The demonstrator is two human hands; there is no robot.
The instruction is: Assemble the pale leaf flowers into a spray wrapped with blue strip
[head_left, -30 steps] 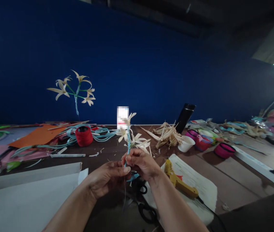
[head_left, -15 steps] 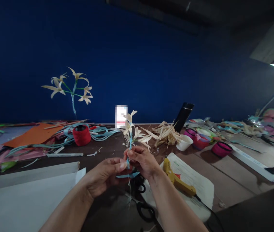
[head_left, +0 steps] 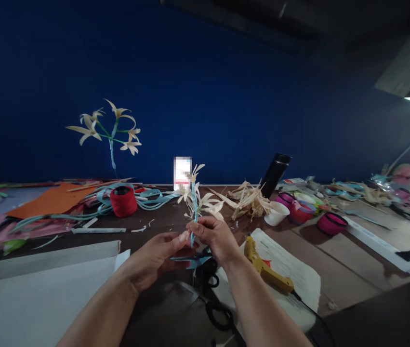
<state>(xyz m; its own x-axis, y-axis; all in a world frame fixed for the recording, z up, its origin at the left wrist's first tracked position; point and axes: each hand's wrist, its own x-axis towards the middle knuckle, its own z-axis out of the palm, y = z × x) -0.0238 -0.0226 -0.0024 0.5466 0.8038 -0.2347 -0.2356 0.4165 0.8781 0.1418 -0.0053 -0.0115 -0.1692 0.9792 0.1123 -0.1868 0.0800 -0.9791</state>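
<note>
In front of me, an artificial flower stem (head_left: 194,205) with cream petals stands upright, its stalk wrapped in light blue strip. My right hand (head_left: 214,238) pinches the stalk low down between thumb and fingers. Just to its left, the fingers of my left hand (head_left: 161,255) close on the wrapped stalk's lower end. A loose length of blue strip (head_left: 197,261) trails below the fingers. Beneath the hands lie black-handled scissors (head_left: 219,315), partly hidden by my right forearm. A finished-looking spray of cream flowers (head_left: 112,130) stands at the back left.
A yellow glue gun (head_left: 268,270) rests on a paper sheet (head_left: 304,284) at right. Dried husks (head_left: 250,202), a white cup (head_left: 276,213) and a black bottle (head_left: 276,176) stand behind. A red roll (head_left: 123,201) sits left, and a white power strip (head_left: 378,243) far right.
My left hand's fingers have shifted slightly up along the stalk, and the flower stem has turned a little. The loose blue strip beneath has changed shape. Both hands keep their hold.
</note>
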